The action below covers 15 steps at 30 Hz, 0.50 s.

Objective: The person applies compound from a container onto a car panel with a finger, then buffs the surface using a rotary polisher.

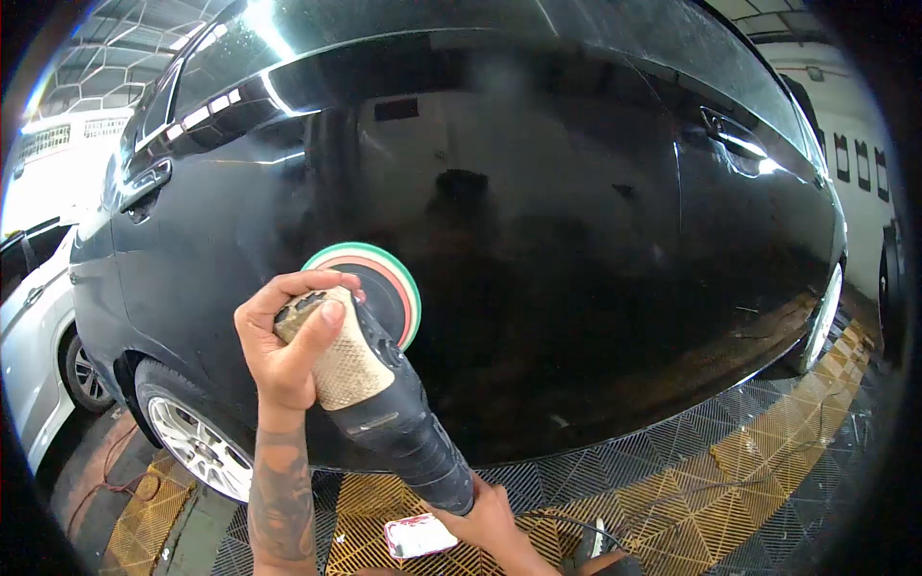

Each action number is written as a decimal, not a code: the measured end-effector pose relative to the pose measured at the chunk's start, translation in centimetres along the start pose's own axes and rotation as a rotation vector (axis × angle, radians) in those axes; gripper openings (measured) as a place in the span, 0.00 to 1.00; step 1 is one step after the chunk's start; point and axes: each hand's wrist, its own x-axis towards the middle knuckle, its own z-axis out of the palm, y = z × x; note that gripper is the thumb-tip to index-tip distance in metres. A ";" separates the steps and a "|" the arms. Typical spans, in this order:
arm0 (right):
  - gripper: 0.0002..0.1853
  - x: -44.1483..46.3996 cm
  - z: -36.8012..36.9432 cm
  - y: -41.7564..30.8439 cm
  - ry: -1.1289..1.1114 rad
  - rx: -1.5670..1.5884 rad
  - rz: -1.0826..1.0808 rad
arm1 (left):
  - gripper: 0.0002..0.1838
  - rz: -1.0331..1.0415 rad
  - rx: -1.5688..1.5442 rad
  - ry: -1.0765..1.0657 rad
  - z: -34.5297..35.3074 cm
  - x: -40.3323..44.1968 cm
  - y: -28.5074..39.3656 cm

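Note:
A car polisher (pixel 408 437) with a dark body and a tan, scaly-textured head cover slants across the lower middle of the view. My left hand (pixel 283 336) is wrapped over its head, thumb on the near side. Lower down, my right hand (pixel 485 523) grips the rear end of the body, its fingers partly hidden. The round pad (pixel 415 302), with green, white and orange layers, faces the black car door panel (pixel 547 278). Whether the pad touches the paint cannot be told from this angle. A power cord (pixel 567 521) trails near my right hand.
The black car's alloy wheel (pixel 197 437) is at lower left, and its door handles (pixel 735 142) stick out. A white and red packet (pixel 420 536) lies on the yellow and black grid floor (pixel 663 509). A silver car (pixel 38 336) stands at far left. A reddish cable (pixel 120 480) lies coiled.

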 end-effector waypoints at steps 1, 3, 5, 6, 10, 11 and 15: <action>0.42 -0.2 -0.5 0.5 -0.012 -0.064 0.069 | 0.16 -0.002 -0.005 0.002 0.8 -0.1 -0.1; 0.40 -0.5 -1.5 1.2 0.010 -0.036 0.094 | 0.15 0.001 0.013 -0.014 2.3 -0.4 -0.1; 0.36 -0.8 -2.4 1.8 0.055 0.031 0.139 | 0.14 0.020 -0.018 -0.033 4.3 -0.3 -0.1; 0.33 -0.8 -3.2 1.4 0.096 0.021 0.167 | 0.14 0.037 -0.005 -0.050 5.1 -0.2 -0.1; 0.29 -1.3 -5.7 1.7 0.153 -0.013 0.211 | 0.14 0.104 -0.008 -0.114 8.2 0.7 -0.5; 0.29 -1.4 -6.0 2.4 0.156 -0.014 0.212 | 0.14 0.161 0.013 -0.122 9.0 0.9 -0.7; 0.28 -2.1 -7.5 3.9 0.200 0.058 0.240 | 0.22 0.239 0.006 -0.125 12.2 1.1 -1.5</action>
